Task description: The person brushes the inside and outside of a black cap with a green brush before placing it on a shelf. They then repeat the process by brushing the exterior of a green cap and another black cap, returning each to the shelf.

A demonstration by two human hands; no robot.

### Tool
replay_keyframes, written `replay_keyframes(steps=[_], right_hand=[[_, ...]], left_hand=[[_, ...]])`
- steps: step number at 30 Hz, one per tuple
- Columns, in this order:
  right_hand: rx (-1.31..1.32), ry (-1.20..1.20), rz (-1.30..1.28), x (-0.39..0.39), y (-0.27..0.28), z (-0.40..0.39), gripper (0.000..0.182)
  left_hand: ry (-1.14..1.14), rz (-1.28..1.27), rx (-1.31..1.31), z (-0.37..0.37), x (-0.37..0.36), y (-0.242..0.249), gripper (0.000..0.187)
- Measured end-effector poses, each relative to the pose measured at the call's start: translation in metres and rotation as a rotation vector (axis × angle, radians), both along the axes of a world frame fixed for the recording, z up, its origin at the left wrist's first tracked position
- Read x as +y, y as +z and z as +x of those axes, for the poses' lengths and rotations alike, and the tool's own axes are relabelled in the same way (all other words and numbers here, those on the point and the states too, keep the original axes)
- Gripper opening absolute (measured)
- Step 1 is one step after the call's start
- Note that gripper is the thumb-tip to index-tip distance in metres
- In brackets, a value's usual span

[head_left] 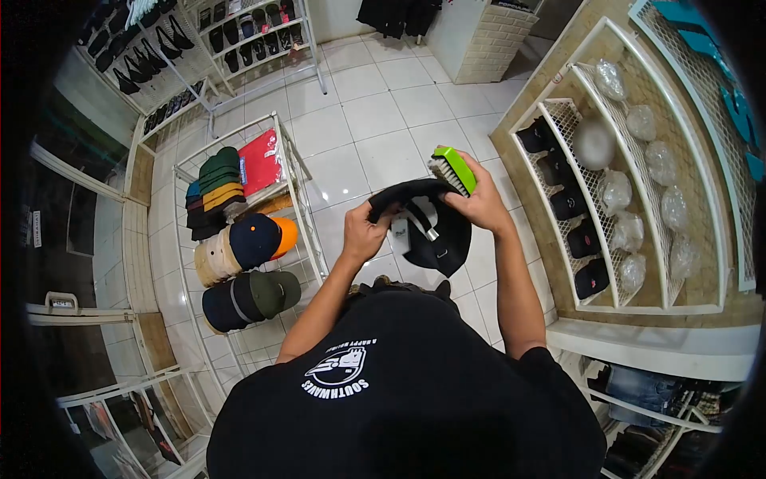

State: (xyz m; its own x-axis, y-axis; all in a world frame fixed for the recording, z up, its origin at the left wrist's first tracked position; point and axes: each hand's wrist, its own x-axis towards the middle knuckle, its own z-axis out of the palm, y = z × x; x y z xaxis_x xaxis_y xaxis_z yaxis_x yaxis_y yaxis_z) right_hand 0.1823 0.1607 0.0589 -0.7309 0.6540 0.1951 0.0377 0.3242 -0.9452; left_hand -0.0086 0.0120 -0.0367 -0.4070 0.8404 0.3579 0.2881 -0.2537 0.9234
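A black cap is held up in front of my body, its underside turned toward me. The strap with a metal buckle and a pale tag show at its opening. My left hand is closed on the cap's left edge. In my right hand is a bright green scrub brush with pale bristles facing left. The right thumb also rests against the cap's upper right rim, and the brush sits just above that rim.
A white wire rack on my left carries stacked caps and a red packet. Wall shelves on the right hold black caps and plastic-wrapped bundles. Sandals hang on racks at the far left. White tiles cover the floor.
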Motion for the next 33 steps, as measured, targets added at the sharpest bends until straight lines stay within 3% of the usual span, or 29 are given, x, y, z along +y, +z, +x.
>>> replay_keyframes(steps=[2,4,6,8,14,16,18,20,22,24,26,28,30,33], right_hand=[[-0.063,-0.071,0.079,0.003,-0.017,-0.004,0.067],[-0.126,-0.422,0.355,-0.006,-0.018,-0.016,0.069],[-0.121,-0.488,0.474,-0.017,-0.008,-0.015,0.068],[-0.060,-0.471,0.342,-0.027,-0.002,-0.014,0.066],[-0.172,-0.425,0.439,-0.062,-0.033,-0.043,0.062],[-0.195,-0.429,0.300,-0.062,-0.042,-0.046,0.063],[-0.308,-0.576,0.482,-0.050,-0.050,-0.040,0.065],[-0.400,-0.655,0.455,-0.033,-0.048,-0.034,0.065],[-0.401,-0.607,0.469,-0.036,-0.045,-0.037,0.067],[-0.321,-0.465,0.319,-0.047,-0.046,-0.042,0.069],[-0.284,-0.609,0.502,-0.030,-0.059,-0.031,0.068],[-0.427,-0.803,0.437,-0.008,-0.052,-0.015,0.068],[-0.426,-0.837,0.448,-0.007,-0.052,-0.006,0.069],[-0.325,-0.596,0.278,-0.039,-0.044,-0.019,0.067]], left_hand=[[0.156,-0.210,0.104,-0.002,-0.001,-0.003,0.028],[0.173,-0.232,0.090,-0.005,-0.002,0.005,0.035],[0.110,-0.504,0.123,-0.013,-0.004,0.007,0.040],[0.114,-0.459,0.081,-0.013,-0.005,-0.002,0.045],[0.097,-0.449,0.111,-0.002,0.001,0.015,0.044],[0.096,-0.416,0.178,0.000,0.001,0.017,0.043],[0.091,-0.394,0.127,-0.002,-0.001,0.011,0.040],[0.145,-0.393,0.197,-0.001,-0.003,0.010,0.038],[0.179,-0.385,0.212,0.008,-0.001,0.015,0.038],[0.199,-0.385,0.227,0.011,0.000,0.015,0.038],[0.209,-0.348,0.227,0.007,0.004,0.012,0.037],[0.207,-0.352,0.153,0.011,0.006,0.022,0.037],[0.240,-0.335,0.259,0.018,0.010,0.022,0.036],[0.187,-0.347,0.232,0.032,0.021,0.028,0.033]])
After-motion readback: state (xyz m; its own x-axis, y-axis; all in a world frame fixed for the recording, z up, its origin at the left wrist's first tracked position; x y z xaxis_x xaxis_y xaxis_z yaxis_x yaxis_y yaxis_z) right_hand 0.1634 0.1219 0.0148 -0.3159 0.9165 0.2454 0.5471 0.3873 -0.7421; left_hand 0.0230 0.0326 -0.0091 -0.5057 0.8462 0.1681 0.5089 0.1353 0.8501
